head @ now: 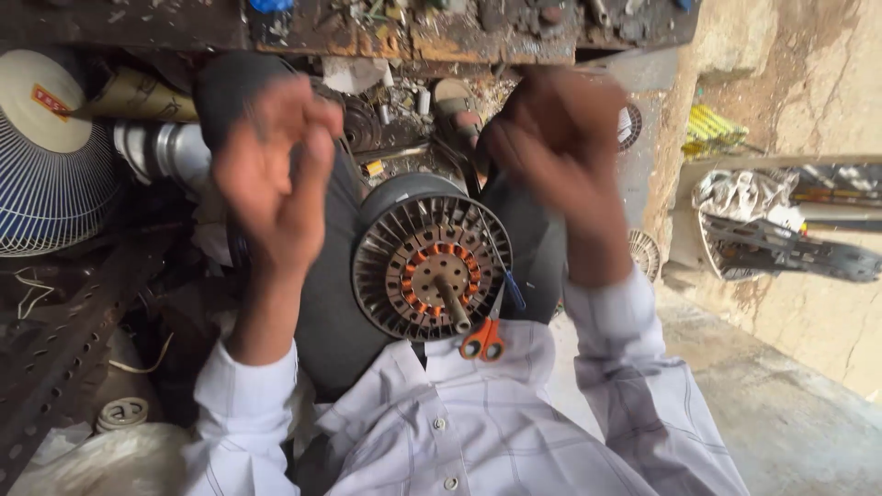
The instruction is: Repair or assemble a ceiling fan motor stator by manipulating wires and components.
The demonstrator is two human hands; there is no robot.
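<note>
Both hands are being held up in front of the camera, above a round fan motor [430,262] that is being cradled in the lap between the knees. The left hand [276,170] is raised with its fingers curled loosely and the palm turned inward; nothing is seen gripped in it. The right hand [560,156] is blurred by motion, so whether its fingers are spread or pinched on something thin cannot be told for sure; nothing solid is seen in it. Neither hand is touching the motor.

The motor is being shown face-on, with its finned outer ring, a ring of copper windings [432,266] and a short shaft [452,305] pointing toward the white shirt. A pair of orange-handled scissors [482,340] is lying just below it on the shirt, and a thin blue-tipped tool [510,289] is resting against the motor's right edge.

A white table fan [46,156] is standing well to the left, beside a metal pipe [165,147]; a perforated steel angle [64,331] is leaning at lower left.

With both hands off it, the motor is being steadied only by the legs, so it could roll or tip off the lap onto the concrete floor [781,422]. The loose scissors could slide down with any shift, and the windings could be nicked by the tool leaning on them.
</note>
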